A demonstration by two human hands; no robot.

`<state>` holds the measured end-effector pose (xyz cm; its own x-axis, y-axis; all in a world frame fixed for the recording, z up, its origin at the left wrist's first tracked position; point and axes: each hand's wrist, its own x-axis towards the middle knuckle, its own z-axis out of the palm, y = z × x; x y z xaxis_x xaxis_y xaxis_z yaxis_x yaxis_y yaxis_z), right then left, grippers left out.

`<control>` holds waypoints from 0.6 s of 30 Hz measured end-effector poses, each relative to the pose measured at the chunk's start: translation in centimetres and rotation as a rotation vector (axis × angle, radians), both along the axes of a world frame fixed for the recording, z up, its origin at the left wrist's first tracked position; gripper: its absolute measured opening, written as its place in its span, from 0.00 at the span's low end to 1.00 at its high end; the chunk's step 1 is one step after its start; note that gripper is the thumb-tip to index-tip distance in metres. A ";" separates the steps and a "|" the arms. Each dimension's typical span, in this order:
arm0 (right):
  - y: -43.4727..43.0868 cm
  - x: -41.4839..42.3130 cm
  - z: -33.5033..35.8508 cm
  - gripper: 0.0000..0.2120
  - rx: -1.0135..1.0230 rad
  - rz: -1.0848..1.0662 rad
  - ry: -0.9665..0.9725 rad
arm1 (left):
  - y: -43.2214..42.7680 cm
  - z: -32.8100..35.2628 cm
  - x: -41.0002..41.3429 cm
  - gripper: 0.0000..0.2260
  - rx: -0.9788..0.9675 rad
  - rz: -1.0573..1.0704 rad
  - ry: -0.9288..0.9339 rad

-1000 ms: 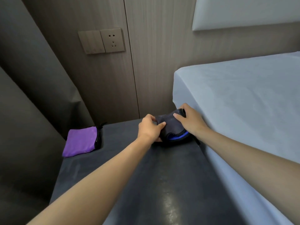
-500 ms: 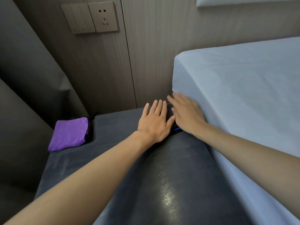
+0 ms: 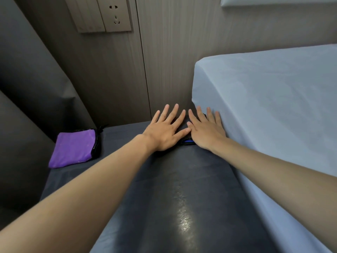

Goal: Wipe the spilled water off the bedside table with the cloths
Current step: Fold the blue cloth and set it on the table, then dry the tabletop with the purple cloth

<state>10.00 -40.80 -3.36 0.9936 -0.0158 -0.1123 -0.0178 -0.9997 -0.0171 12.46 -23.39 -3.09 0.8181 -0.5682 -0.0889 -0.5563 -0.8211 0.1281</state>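
A dark cloth with a blue edge (image 3: 187,142) lies at the far right corner of the dark bedside table (image 3: 164,198), mostly hidden under my hands. My left hand (image 3: 166,131) and my right hand (image 3: 207,131) lie flat on it side by side, fingers spread, pressing down. A folded purple cloth with black trim (image 3: 73,147) rests at the table's far left edge, apart from both hands. A glossy wet-looking patch (image 3: 184,216) shines on the near part of the table.
A bed with a pale blue sheet (image 3: 264,115) borders the table on the right. A wood-panelled wall (image 3: 164,61) with a switch and socket plate (image 3: 102,14) stands behind. Dark grey fabric (image 3: 27,88) hangs at the left.
Both hands went from gripping the bunched dark cloth to lying flat on it with fingers spread. The view has tilted down and closer.
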 end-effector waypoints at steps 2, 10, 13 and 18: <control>0.6 -0.5 0.6 0.27 -0.017 -0.010 -0.098 | 1.5 0.4 -0.9 0.30 -0.110 0.049 0.004; 14.3 -2.4 2.5 0.26 0.276 0.251 -0.299 | 14.3 2.8 -5.4 0.31 -0.182 0.346 -0.134; 22.3 -2.5 2.6 0.26 0.357 0.321 -0.226 | 20.2 3.3 -7.0 0.30 -0.177 0.472 -0.179; 32.3 -2.2 1.3 0.32 0.173 0.379 0.018 | 27.0 2.8 -7.9 0.26 -0.182 0.503 -0.065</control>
